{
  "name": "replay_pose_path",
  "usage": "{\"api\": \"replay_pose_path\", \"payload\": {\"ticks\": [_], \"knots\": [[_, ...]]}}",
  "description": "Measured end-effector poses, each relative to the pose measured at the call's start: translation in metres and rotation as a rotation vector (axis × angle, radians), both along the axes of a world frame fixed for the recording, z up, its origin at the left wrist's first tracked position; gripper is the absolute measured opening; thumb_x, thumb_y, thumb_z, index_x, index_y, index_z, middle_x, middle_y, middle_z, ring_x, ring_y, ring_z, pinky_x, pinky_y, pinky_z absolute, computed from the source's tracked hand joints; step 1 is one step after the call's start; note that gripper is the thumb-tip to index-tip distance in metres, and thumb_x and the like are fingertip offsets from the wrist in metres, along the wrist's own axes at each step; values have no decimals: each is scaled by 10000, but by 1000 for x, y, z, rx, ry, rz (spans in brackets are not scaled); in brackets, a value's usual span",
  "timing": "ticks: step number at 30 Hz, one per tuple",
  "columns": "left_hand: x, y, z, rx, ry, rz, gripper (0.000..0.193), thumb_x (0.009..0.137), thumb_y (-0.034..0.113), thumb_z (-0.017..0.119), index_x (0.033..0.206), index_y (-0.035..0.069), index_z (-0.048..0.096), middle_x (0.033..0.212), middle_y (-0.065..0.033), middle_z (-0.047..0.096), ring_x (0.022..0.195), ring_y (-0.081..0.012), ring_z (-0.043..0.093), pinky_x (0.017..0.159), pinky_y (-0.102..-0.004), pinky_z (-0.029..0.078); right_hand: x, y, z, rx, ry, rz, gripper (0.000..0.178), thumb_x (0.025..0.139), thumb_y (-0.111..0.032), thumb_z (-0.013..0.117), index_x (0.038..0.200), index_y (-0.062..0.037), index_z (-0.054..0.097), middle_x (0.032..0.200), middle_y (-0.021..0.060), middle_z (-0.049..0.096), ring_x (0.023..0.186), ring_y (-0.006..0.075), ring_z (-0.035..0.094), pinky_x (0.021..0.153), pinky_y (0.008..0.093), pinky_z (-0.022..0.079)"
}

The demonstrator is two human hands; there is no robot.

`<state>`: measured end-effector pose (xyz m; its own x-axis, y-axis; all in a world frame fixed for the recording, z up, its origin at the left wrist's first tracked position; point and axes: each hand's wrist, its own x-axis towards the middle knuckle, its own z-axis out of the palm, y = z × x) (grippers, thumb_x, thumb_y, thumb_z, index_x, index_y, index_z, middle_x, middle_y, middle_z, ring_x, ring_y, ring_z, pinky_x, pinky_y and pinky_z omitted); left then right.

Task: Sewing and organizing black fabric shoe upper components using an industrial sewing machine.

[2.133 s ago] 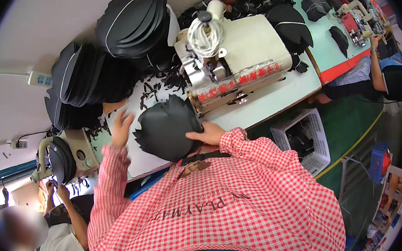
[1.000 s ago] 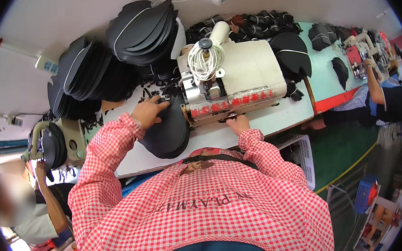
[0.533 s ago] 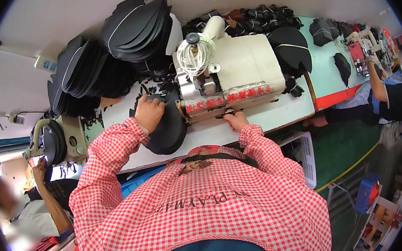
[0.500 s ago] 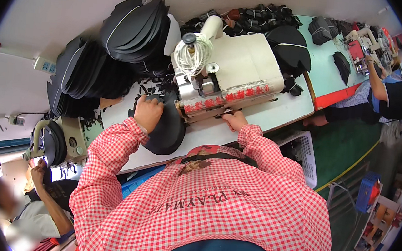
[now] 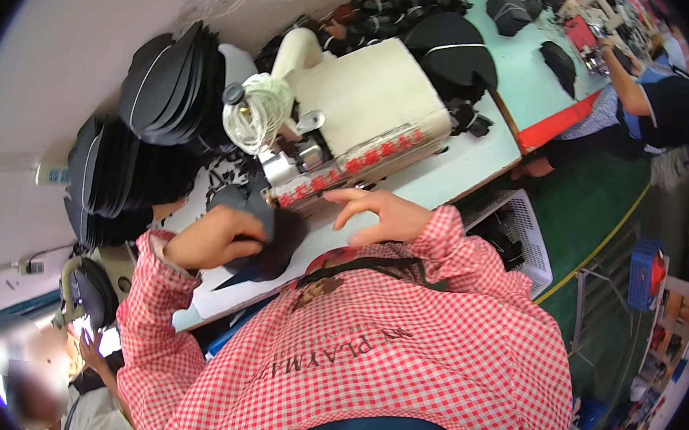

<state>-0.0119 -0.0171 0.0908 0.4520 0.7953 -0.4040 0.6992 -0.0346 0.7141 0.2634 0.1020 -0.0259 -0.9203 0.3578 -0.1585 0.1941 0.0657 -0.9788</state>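
Observation:
My left hand (image 5: 219, 241) curls its fingers and thumb at the left side of a dark, rounded sheet piece (image 5: 287, 239), apparently gripping it. The piece looks blurred and lies partly raised in front of a cream bench machine (image 5: 364, 90). A greyer part of sheet (image 5: 239, 198) shows just beyond the fingers. My right hand (image 5: 385, 218) hovers by the machine's front edge, fingers and thumb apart, holding nothing. A coil of white cord (image 5: 259, 113) hangs on the machine's left end, and small dark scraps (image 5: 225, 173) lie beside it.
Tied stacks of black pieces (image 5: 171, 89) rise at the left, with a round black stack (image 5: 450, 54) behind the machine. A white basket (image 5: 527, 235) stands below the table's right edge. People work at the left and far right (image 5: 666, 100).
My right hand has come off the machine's front and opened. My left hand has drawn nearer me and curled, and the black piece has shifted. The whole view has turned somewhat.

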Motion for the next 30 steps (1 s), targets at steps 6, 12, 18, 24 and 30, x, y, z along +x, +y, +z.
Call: {"api": "replay_pose_path", "payload": {"ticks": [6,12,18,24,30], "knots": [[2,20,-44,-63,-202,239,209,828,126,618,970,-28,612,853,-107,644,770,-209,610,731,-313,469,-31,7,35,-44,-89,206,229,745,-88,672,969,-45,641,962,68,653,886,185,616,822,288,472],[-31,17,-96,-572,-655,489,164,884,163,592,897,4,631,796,15,622,700,-44,558,635,-209,470,-71,-61,-3,212,104,-260,252,743,-99,630,987,-38,641,823,155,655,786,303,643,729,344,501],[-42,28,-86,-683,-473,810,169,909,185,532,874,35,604,626,2,577,395,-91,524,333,-209,402,-108,-80,-25,-217,92,-277,429,733,-186,679,1111,5,607,735,154,619,666,215,611,644,326,484],[-57,35,-97,-682,-535,842,142,896,160,527,892,36,596,631,5,572,386,-78,494,322,-206,368,-119,-74,-29,-300,113,-281,455,741,-191,684,1139,10,592,755,136,629,664,188,599,638,312,479],[-9,62,-76,-544,-595,1136,143,836,133,588,953,50,591,761,-10,609,576,-93,571,415,-237,419,-81,-33,-18,-174,-101,-189,370,803,-77,653,1144,43,575,830,64,629,745,102,608,653,259,510]]}}
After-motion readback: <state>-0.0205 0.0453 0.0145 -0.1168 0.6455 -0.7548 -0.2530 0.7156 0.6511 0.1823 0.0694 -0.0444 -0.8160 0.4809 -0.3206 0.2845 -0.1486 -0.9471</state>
